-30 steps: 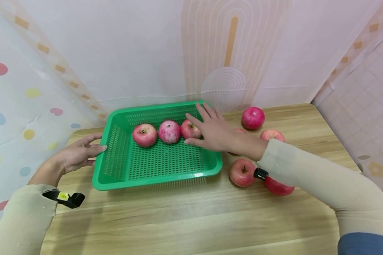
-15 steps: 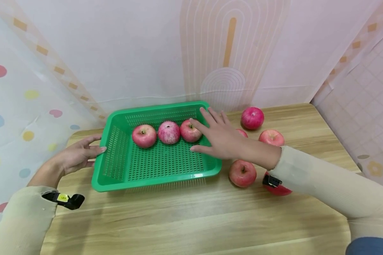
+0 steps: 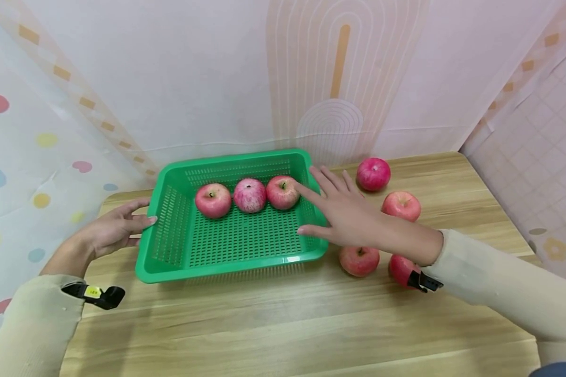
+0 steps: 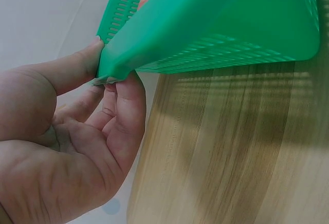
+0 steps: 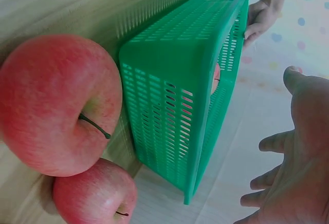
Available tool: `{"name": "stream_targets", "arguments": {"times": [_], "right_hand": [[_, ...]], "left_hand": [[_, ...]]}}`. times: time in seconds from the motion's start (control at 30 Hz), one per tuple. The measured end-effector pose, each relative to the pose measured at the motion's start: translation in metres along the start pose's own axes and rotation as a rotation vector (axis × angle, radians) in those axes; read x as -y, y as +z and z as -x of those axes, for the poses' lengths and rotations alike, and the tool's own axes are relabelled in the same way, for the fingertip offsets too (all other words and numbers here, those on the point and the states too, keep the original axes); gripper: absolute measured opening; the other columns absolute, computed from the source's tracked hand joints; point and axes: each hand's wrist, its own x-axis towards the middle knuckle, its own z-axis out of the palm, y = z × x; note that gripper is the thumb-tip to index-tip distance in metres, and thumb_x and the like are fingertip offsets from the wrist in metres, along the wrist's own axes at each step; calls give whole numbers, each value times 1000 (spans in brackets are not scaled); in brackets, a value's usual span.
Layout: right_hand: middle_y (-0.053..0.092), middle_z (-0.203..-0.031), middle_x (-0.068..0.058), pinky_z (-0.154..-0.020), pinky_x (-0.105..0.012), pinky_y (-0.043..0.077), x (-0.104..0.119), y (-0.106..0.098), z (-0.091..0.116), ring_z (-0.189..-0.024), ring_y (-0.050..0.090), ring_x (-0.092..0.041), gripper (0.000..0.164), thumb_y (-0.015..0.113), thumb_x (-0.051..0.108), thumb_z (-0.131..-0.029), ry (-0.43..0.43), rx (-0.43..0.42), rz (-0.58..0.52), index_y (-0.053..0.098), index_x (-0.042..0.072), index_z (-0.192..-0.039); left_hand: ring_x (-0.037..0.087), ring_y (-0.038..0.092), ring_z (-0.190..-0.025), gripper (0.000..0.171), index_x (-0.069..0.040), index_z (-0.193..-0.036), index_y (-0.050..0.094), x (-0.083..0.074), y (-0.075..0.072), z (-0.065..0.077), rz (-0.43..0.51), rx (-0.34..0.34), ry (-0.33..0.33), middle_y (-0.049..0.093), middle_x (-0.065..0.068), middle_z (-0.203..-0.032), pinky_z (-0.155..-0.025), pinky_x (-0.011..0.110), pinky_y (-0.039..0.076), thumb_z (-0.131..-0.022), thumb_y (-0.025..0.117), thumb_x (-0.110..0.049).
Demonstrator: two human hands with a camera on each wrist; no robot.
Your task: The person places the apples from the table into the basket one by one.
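Observation:
A green plastic basket [image 3: 245,267] stands on the wooden table with three red apples in a row inside: a left one [image 3: 213,200], a streaky middle one [image 3: 250,196] and a right one [image 3: 283,192]. My left hand [image 3: 115,228] grips the basket's left rim, thumb on top and fingers beneath, as the left wrist view [image 4: 97,126] shows. Over the basket's right rim hovers my right hand [image 3: 351,212], fingers spread and nothing in it. In the right wrist view two apples, a big one [image 5: 61,106] and a smaller one [image 5: 95,193], lie beside the basket's outer wall.
Right of the basket more apples lie on the table [image 3: 283,324]: a dark pink one [image 3: 373,174] at the back, a paler one [image 3: 401,205], one [image 3: 359,261] below my right hand and one [image 3: 402,269] partly behind the wrist strap. A patterned wall sheet [image 3: 193,78] rises behind.
My right hand has drawn back to the right, from above the right apple in the basket to over the right rim. My left hand, the basket and the apples stay in place.

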Motion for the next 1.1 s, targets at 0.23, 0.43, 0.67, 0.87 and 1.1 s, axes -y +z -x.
{"name": "stream_targets", "arguments": {"times": [0.23, 0.43, 0.67, 0.87, 1.1], "right_hand": [[6, -170, -17, -120, -68, 6, -4, -3, 13, -156, 3, -38, 89, 60, 62, -96, -28, -1, -34, 23, 17, -163], [8, -170, -16, -120, -68, 9, -8, -4, 24, -155, 7, -37, 91, 63, 62, -95, -75, -20, -24, 25, 16, -163], [8, -170, -13, -121, -65, 6, -18, -4, 42, -155, 6, -36, 90, 65, 59, -95, -127, 7, -54, 25, 17, -163], [10, -170, -11, -122, -65, 7, -29, -2, 55, -155, 6, -35, 87, 63, 56, -97, -170, 57, -103, 22, 18, -164], [8, -170, -8, -121, -65, 9, -37, 7, 71, -156, 6, -35, 90, 64, 57, -97, -158, 38, -134, 17, 20, -165]], "left_hand": [[16, 72, -94, 38, -28, -136, 36, -1, 1, 0, 5, 2, -1, 73, 1, -106, -78, 35, 62, -108, 50, -7], [16, 72, -94, 47, -21, -147, 27, 0, 1, 0, -23, -27, -18, 72, -1, -107, -78, 35, 61, -109, 50, -7], [16, 72, -94, 54, -15, -152, 19, 0, 2, 0, -31, -30, -25, 72, -1, -108, -79, 35, 61, -109, 50, -8], [15, 72, -96, 51, -18, -150, 23, 0, 2, 0, -25, -29, -21, 72, -2, -108, -79, 35, 61, -109, 50, -8], [15, 72, -96, 52, -17, -151, 22, -1, 2, 1, -31, -27, -19, 72, -2, -107, -80, 35, 61, -109, 50, -9]]}}
